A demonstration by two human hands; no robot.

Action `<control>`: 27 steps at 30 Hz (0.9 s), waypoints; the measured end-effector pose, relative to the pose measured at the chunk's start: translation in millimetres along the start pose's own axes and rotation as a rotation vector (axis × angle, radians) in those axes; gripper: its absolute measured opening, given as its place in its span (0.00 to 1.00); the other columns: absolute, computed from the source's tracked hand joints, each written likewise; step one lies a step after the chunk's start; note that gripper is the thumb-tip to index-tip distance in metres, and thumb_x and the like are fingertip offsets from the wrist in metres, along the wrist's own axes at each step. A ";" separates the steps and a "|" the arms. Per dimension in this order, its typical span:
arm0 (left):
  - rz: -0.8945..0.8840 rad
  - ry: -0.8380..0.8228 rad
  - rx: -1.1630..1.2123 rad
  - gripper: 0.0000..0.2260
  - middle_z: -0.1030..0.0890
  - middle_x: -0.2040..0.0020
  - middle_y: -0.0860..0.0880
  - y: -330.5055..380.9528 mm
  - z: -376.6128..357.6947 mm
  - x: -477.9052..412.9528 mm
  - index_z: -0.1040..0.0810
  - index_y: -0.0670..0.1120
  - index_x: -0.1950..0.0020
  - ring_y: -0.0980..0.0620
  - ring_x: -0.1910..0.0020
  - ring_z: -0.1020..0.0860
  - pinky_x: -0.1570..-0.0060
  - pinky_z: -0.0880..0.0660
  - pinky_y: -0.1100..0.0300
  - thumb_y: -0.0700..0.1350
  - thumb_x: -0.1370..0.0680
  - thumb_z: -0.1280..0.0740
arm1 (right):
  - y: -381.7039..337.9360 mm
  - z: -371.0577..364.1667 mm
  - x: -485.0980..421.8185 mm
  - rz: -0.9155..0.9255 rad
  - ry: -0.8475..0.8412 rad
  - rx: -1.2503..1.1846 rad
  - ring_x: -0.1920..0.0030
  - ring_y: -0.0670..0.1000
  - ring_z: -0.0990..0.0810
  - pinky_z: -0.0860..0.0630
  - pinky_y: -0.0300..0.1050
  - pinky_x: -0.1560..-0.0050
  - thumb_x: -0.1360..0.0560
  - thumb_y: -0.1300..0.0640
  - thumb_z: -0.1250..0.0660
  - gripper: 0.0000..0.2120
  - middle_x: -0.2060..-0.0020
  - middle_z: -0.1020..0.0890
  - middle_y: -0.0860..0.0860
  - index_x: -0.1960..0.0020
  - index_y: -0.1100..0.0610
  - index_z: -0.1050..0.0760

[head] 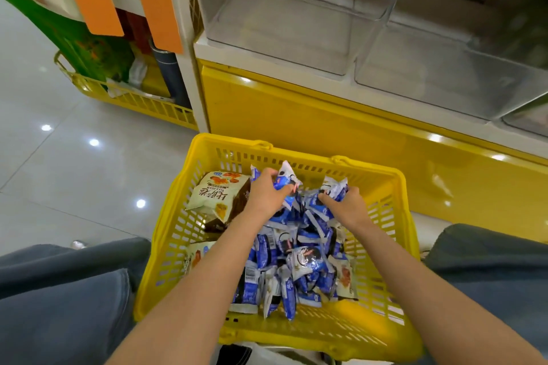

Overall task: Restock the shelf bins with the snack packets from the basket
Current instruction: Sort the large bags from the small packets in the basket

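Lower centre of the frame: your left hand (pixel 268 194) and right hand (pixel 347 206) each clutch blue snack packets (pixel 308 264) from the heap in the yellow basket (pixel 311 332), below the clear shelf bins (pixel 284 32).

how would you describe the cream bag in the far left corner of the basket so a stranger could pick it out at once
Find the yellow basket on the floor before the shelf. In its far left corner, just left of the left hand, lies the cream bag. It is much bigger than the small blue-and-white packets heaped beside it, with orange print and a brown end.
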State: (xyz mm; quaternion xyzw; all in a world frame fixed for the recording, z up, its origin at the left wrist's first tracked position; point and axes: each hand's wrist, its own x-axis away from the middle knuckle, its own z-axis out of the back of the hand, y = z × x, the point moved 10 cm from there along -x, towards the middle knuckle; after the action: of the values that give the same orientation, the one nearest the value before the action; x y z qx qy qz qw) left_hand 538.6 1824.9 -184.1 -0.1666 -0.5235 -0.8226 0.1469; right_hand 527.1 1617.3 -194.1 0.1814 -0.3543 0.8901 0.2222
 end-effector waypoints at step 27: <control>0.153 -0.400 -0.415 0.32 0.31 0.32 0.44 -99.1 -61.9 120.2 0.39 0.44 0.28 0.47 0.35 0.29 0.39 0.30 0.59 0.38 0.28 0.29 | 51.0 -47.6 72.2 0.244 -0.307 0.523 0.49 0.53 0.22 0.25 0.45 0.51 0.26 0.48 0.32 0.18 0.45 0.21 0.55 0.42 0.57 0.27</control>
State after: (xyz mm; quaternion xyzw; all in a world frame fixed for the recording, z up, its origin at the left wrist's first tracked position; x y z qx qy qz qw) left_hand 381.5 1801.0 -237.7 -0.3908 -0.3485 -0.8495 0.0652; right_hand 432.2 1637.3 -220.0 0.3205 -0.1621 0.9333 0.0038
